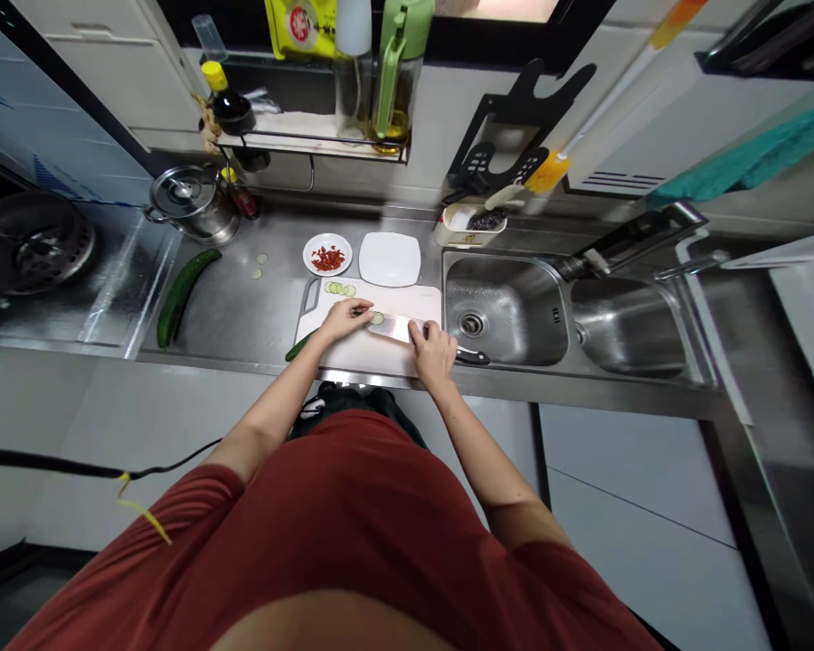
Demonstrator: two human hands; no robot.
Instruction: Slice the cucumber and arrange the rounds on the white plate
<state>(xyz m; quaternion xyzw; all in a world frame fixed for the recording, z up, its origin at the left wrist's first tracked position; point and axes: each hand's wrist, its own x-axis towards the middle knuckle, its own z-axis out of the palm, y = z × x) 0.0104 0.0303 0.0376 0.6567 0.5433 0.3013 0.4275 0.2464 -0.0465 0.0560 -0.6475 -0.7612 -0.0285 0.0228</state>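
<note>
My right hand (435, 351) is closed around a kitchen knife. Its broad blade (394, 328) points left across the white cutting board (353, 358), and the black handle end (473, 357) sticks out to the right, past the board. At the blade tip, my left hand (345, 319) has thumb and fingers pinched at a pale green cucumber slice (377, 318). A dark green cucumber piece (299, 346) shows at the board's left edge, partly hidden by my left wrist. Several overlapping cucumber slices (340, 288) lie along the board's upper left.
Behind the board stand a plate of chopped red pieces (327, 259) and a white square plate (389, 259). Left are loose slices (259, 266), a whole cucumber (184, 294) and a lidded pot (190, 203). A double sink (515, 312) lies right; a bottle rack (312, 143) hangs above.
</note>
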